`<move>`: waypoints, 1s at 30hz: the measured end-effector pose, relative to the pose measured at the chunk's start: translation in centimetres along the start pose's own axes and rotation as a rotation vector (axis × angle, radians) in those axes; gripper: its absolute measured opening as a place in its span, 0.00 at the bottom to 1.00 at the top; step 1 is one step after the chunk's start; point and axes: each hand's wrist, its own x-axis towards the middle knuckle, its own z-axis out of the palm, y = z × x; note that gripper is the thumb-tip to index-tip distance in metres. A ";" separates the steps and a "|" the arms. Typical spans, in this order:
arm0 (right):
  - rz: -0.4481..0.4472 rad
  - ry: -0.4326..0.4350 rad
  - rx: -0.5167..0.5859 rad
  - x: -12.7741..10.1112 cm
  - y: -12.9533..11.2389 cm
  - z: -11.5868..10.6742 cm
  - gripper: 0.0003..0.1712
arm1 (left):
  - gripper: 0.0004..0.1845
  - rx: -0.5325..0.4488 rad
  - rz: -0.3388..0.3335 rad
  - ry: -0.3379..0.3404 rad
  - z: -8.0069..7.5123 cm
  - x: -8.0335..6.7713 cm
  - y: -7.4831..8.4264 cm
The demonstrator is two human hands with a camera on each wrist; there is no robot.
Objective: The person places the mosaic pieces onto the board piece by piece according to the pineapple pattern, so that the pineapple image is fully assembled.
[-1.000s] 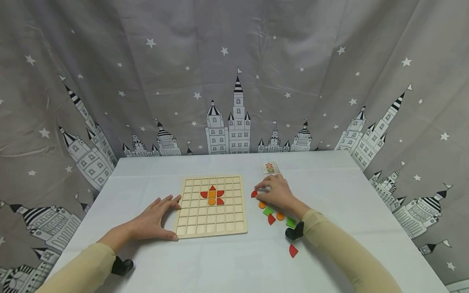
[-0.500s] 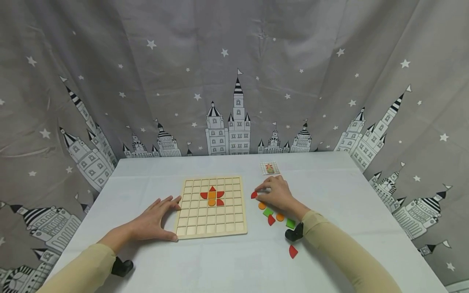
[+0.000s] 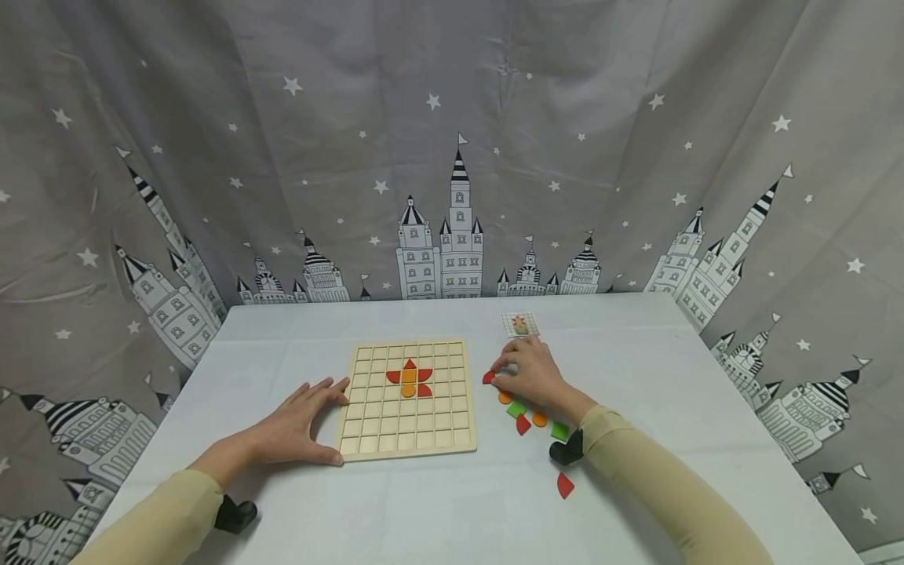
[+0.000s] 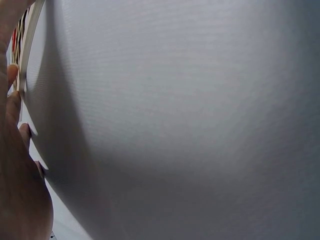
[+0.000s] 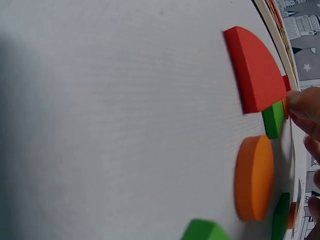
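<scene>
My left hand (image 3: 300,424) is spread along the left side of a wooden grid board (image 3: 384,424), its thumb and fingertips right at the frame. On the board lie a red triangle (image 3: 410,364), an orange square (image 3: 409,376), an orange disc (image 3: 408,390) and several red quarter-circle tiles (image 3: 425,390). To the right of the board, thumb and forefinger of my right hand (image 3: 531,370) pinch another red quarter-circle tile (image 3: 488,377) low over the table. In the right wrist view those fingertips (image 5: 301,104) show at the right edge, the held tile mostly hidden.
Loose tiles trail under the right forearm: orange discs (image 3: 540,419), green squares (image 3: 516,410) and red quarter-circles (image 3: 565,485). A small pattern card (image 3: 520,323) lies behind the right hand. A grey castle-print curtain (image 3: 452,94) hangs behind the white table (image 3: 452,510).
The right hand's fingertips and the red quarter-circle tile have shifted very slightly left, toward the board. The left hand and the board stay where they were.
</scene>
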 end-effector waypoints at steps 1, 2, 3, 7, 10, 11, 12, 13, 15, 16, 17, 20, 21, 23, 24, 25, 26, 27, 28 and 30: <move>-0.002 0.002 0.003 0.1 0.0 0.0 0.12 | 0.52 -0.002 -0.001 0.000 0.0 0.0 0.0; -0.003 0.003 0.005 0.1 -0.1 0.0 0.12 | 0.52 -0.003 0.000 -0.001 0.0 0.0 0.0; -0.003 0.005 0.011 0.2 -0.2 0.0 0.12 | 0.52 -0.003 0.001 -0.001 0.0 0.0 0.0; -0.021 0.035 0.028 0.7 -0.9 0.1 0.10 | 0.52 -0.001 0.001 0.001 0.0 0.0 -0.1; -0.038 0.055 0.053 1.1 -1.8 0.2 0.10 | 0.52 0.004 -0.009 0.001 0.1 0.0 -0.2; -0.038 0.056 0.064 1.2 -2.2 0.3 0.10 | 0.52 0.004 -0.012 0.000 0.1 0.0 -0.2; -0.039 0.055 0.073 1.3 -2.7 0.4 0.09 | 0.52 0.006 -0.015 -0.001 0.1 0.1 -0.2; -0.041 0.054 0.080 1.5 -3.1 0.6 0.09 | 0.52 0.006 -0.017 0.000 0.1 0.1 -0.2; -0.044 0.042 0.097 1.8 -4.2 0.8 0.08 | 0.52 0.004 -0.017 -0.001 0.1 0.1 -0.2; -0.051 0.038 0.105 1.9 -4.7 1.0 0.08 | 0.52 0.004 -0.017 -0.001 0.1 0.0 -0.1; -0.058 0.035 0.115 2.1 -5.3 1.2 0.08 | 0.52 0.002 -0.015 -0.001 0.1 0.0 -0.1; -0.089 0.027 0.126 2.5 -7.1 1.7 0.10 | 0.51 -0.001 -0.007 0.000 0.1 0.0 -0.1; -0.100 0.024 0.127 2.7 -7.7 2.0 0.10 | 0.51 -0.002 -0.004 0.001 0.0 0.0 -0.1; -0.117 0.014 0.099 3.0 -8.9 2.5 0.11 | 0.51 -0.002 0.002 0.003 0.0 0.0 -0.1; -0.126 0.008 0.081 3.2 -9.4 2.8 0.10 | 0.51 -0.001 0.004 0.004 0.0 0.0 -0.1; -0.136 0.000 0.067 3.4 -9.9 3.2 0.10 | 0.51 -0.001 0.006 0.006 0.0 0.0 -0.1; -0.150 -0.007 0.049 3.5 -10.4 3.4 0.10 | 0.51 -0.001 0.009 0.007 0.0 0.0 -0.1; -0.164 -0.012 0.030 3.6 -10.9 3.7 0.10 | 0.51 0.001 0.009 0.007 0.1 0.0 -0.1; -0.175 -0.017 0.012 3.8 -11.4 4.0 0.09 | 0.51 0.003 0.010 0.008 0.1 0.0 -0.1; -0.194 -0.018 -0.002 4.0 -12.1 4.6 0.09 | 0.51 0.007 0.012 0.009 0.1 0.0 -0.2</move>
